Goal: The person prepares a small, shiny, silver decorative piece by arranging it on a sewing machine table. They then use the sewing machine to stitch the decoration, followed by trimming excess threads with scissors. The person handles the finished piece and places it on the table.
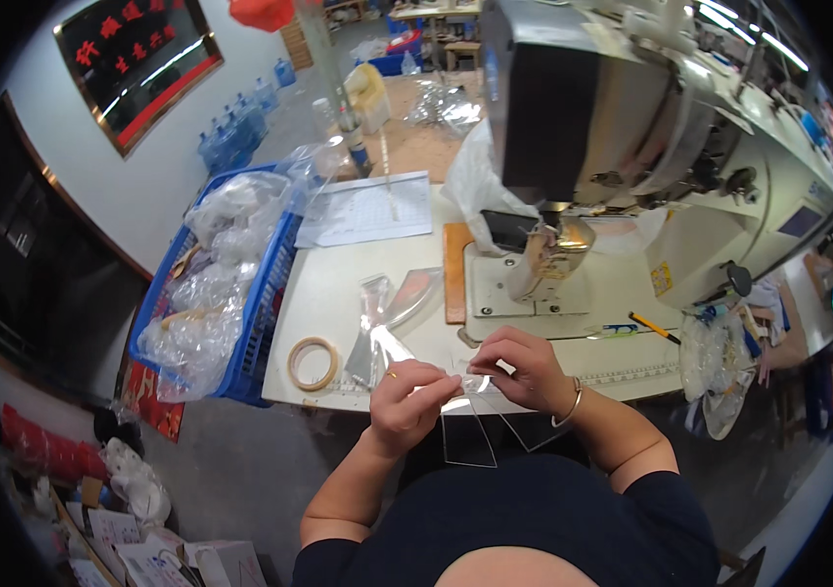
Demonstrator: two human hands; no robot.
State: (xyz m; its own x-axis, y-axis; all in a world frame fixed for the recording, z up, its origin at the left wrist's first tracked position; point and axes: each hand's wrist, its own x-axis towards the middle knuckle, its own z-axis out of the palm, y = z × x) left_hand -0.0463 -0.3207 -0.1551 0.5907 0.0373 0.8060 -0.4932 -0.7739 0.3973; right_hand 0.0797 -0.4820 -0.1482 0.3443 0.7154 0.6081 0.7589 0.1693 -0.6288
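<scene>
Both hands are at the front edge of the white sewing table, close together. My left hand (pixel 405 399) is closed in a pinch on a clear plastic piece (pixel 470 438). The fingers of my right hand (pixel 531 374) pinch the same piece from the other side. Two see-through panels with thin pale edges dangle from it below the fingers. What lies right between the fingertips is too small to make out. Beyond my left hand, more clear plastic strips (pixel 406 298) lie crossed on the table. A roll of tan tape (pixel 313 364) rests to the left.
An industrial sewing machine (pixel 558 108) stands at the right, its metal bed (pixel 495 301) beyond my hands. A blue basket (pixel 262 313) of plastic bags is at the left. Papers (pixel 367 220) lie at the back. A ruler (pixel 631 375) and a yellow pencil-like tool (pixel 653 328) are right.
</scene>
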